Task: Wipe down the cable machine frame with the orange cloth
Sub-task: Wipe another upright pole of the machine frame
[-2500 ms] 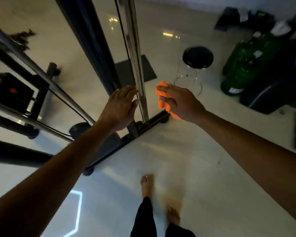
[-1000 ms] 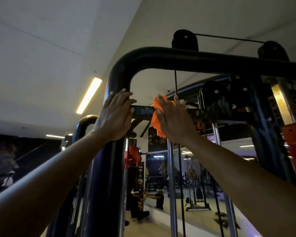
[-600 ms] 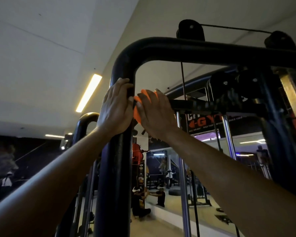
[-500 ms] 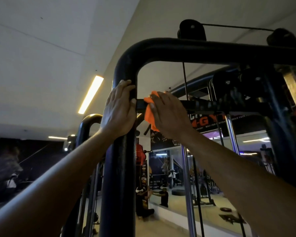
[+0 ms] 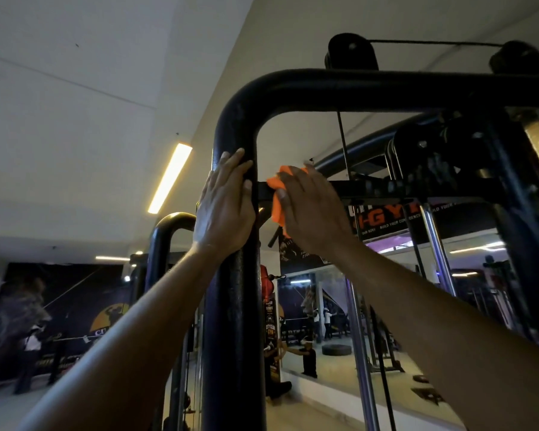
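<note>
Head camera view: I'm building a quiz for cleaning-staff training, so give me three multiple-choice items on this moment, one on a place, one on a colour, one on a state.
1. Where is the crumpled orange cloth pressed?
A. on the floor
B. on the thin black crossbar
C. on the ceiling light

2. What colour is the thick rounded upright post?
A. black
B. white
C. yellow

3. What is the left hand doing?
A. hanging free
B. holding a bottle
C. resting flat on the post

Answers: B, the right hand pins the cloth to the crossbar beside the post; A, the post looks black; C, its fingers lie spread on the post.
</note>
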A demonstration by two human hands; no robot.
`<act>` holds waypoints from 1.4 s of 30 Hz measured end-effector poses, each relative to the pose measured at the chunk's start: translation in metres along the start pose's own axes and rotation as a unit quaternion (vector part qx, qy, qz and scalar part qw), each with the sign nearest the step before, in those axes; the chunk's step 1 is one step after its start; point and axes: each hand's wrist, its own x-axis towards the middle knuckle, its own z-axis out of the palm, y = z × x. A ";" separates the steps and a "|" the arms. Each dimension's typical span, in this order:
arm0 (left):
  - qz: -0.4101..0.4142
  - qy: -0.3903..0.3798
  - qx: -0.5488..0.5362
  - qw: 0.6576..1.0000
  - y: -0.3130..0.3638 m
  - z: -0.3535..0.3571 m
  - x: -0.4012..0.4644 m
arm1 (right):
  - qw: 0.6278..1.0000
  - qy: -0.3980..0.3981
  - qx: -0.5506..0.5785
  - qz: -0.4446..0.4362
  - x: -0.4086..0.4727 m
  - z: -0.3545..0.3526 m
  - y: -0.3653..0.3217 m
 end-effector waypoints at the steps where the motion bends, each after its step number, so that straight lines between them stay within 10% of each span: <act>1: 0.001 -0.003 0.008 1.000 0.000 0.000 0.000 | 1.000 0.002 0.000 0.014 -0.005 -0.004 0.012; 19: 0.084 -0.088 0.212 0.970 0.010 -0.003 0.002 | 0.987 0.035 -0.104 0.116 -0.028 -0.046 0.071; 25: 0.129 -0.166 0.322 0.923 0.027 0.018 0.003 | 0.999 -0.028 -0.041 0.015 -0.027 -0.037 0.055; 42: 0.113 -0.258 0.239 0.929 0.116 0.112 0.013 | 0.996 -0.048 -0.075 -0.020 -0.061 -0.075 0.163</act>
